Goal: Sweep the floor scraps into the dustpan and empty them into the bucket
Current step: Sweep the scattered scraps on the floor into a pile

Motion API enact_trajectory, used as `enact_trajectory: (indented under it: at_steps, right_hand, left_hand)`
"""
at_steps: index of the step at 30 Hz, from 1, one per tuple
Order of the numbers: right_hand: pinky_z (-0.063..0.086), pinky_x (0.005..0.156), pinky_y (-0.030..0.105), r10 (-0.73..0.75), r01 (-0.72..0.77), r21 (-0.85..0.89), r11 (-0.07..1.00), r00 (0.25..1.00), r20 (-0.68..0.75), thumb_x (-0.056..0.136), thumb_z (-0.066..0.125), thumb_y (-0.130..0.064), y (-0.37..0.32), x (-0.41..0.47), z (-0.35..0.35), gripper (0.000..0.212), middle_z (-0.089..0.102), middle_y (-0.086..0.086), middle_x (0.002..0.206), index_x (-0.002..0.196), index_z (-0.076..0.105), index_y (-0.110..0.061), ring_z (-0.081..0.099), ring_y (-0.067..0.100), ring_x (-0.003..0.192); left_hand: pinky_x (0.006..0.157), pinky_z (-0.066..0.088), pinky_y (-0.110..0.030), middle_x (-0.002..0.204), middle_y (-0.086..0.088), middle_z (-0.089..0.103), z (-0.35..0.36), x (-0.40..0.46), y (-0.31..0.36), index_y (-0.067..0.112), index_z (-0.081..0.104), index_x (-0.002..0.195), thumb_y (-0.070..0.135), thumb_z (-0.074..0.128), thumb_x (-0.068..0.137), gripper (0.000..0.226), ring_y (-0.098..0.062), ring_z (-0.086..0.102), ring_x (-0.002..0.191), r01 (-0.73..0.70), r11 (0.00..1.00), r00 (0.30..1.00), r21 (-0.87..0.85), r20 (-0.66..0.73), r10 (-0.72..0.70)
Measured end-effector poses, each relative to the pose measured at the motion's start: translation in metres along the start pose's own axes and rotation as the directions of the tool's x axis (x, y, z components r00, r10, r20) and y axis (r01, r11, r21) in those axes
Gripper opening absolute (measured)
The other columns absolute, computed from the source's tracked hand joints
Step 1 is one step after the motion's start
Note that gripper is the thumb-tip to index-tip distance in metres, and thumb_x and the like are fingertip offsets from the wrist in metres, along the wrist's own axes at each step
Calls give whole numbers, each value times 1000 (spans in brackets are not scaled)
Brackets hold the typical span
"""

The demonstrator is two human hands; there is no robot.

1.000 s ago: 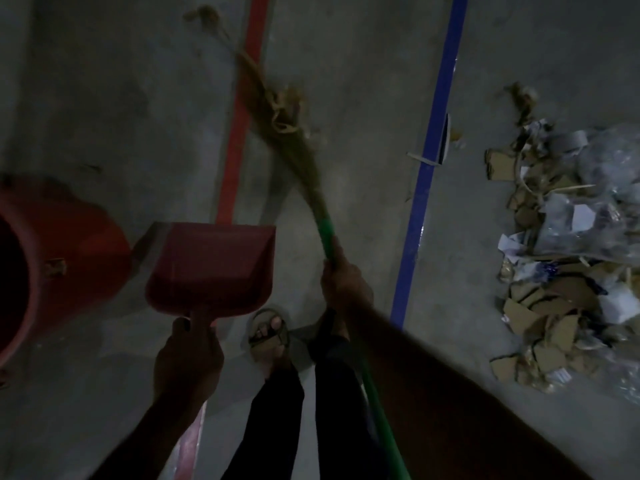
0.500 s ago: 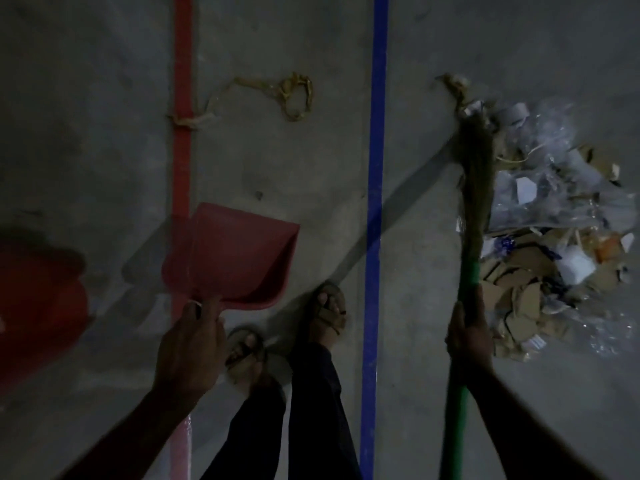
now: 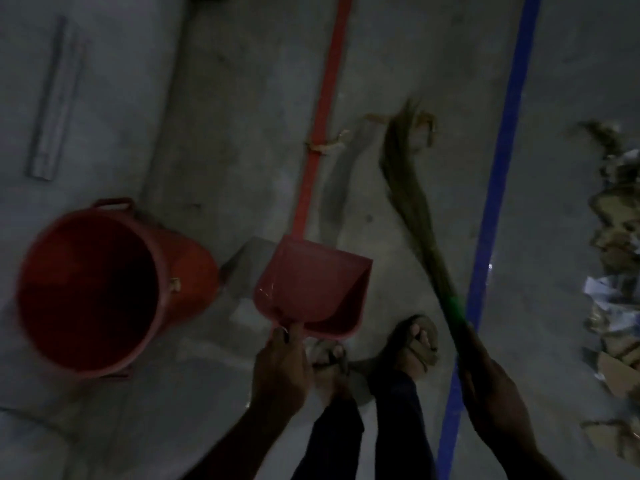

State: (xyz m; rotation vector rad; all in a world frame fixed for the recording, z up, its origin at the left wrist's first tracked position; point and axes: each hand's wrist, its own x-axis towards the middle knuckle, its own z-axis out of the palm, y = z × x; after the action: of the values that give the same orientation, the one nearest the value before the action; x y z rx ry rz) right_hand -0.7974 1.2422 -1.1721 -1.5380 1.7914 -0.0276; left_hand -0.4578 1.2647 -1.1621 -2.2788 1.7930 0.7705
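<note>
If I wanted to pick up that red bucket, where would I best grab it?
By the small loop handle on the far rim of the red bucket, or its twin at the near rim, reaching down from above. It stands upright and open, and its wide round wall gives one hand little to curl around.

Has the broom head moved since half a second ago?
Yes. The broom head now lies left of the blue floor line, away from the scrap pile; earlier it was right of it, on the pile.

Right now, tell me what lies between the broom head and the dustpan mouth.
Nothing visible does. Bare floor and the red line separate the broom from the dustpan. A stringy scrap lies beyond the dustpan; the big scrap pile sits right of the blue line.
</note>
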Motion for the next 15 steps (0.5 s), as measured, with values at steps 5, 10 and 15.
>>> enact_trajectory:
  at_steps: [5, 10, 15]
  right_hand:
    - [50, 68, 38, -89, 125, -145, 982, 969, 229, 100, 41, -46, -91, 53, 30, 57, 52, -5, 102, 153, 22, -49, 61, 21, 83]
    - [54, 73, 43, -258, 282, -140, 949, 952, 167, 102, 41, -45, -176, 113, 63, 39, 58, 12, 99, 139, 28, -47, 65, 38, 83]
    - [52, 86, 45, -61, 95, -125, 988, 965, 255, 103, 36, -43, -202, 174, 68, 58, 61, 17, 110, 153, 8, -52, 63, 39, 98]
  left_hand:
    - [46, 46, -33, 88, -8, 52, -5, -15, -30, 13, 65, 117, 20, 59, 85, 33, -25, 57, 56, 115, 991, 985, 74, 117, -124]
    - [45, 47, -36, 81, -11, 56, -5, -17, -46, 13, 62, 119, 25, 44, 80, 45, -36, 60, 53, 213, 977, 974, 27, 74, -214]
    - [50, 49, -43, 82, -14, 52, -10, 15, -39, 16, 54, 118, 16, 59, 85, 33, -40, 61, 58, 233, 972, 972, 22, -27, -232]
